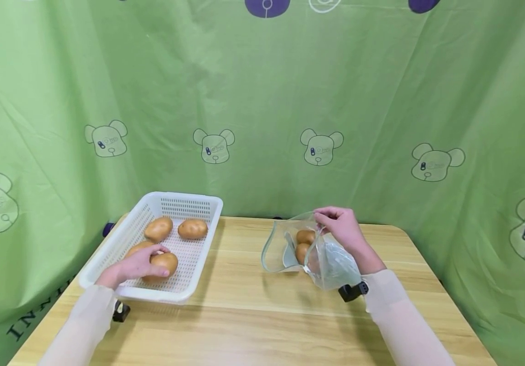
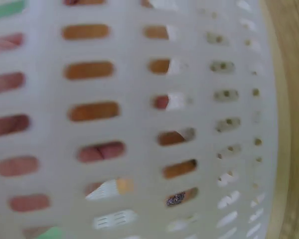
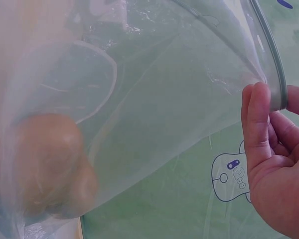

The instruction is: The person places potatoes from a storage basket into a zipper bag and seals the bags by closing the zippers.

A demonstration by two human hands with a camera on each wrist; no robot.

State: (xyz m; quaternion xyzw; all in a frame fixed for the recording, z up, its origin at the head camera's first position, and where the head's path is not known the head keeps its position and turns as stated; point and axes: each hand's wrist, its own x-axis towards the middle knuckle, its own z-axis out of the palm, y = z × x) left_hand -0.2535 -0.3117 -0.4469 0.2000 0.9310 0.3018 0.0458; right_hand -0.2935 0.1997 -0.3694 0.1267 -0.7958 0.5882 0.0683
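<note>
In the head view my left hand point(image 1: 135, 265) reaches into a white slotted basket point(image 1: 219, 203) and holds a brown potato point(image 1: 166, 262), thumb and fingers around its sides. Another potato point(image 1: 140, 247) lies partly hidden behind that hand. Two more, a left potato point(image 1: 158, 229) and a right potato point(image 1: 193, 229), rest at the basket's far end. My right hand point(image 1: 344, 230) pinches the rim of a clear zip bag point(image 1: 336, 264), whose mouth gapes open to the left. Potatoes point(image 3: 50, 159) sit inside the bag, blurred through the plastic in the right wrist view.
The wooden table point(image 1: 239, 325) carries the basket at left and the bag at right of centre. A green curtain point(image 1: 262, 101) with printed bear heads hangs behind and at both sides. The basket wall point(image 2: 134, 89) fills most of the left wrist view.
</note>
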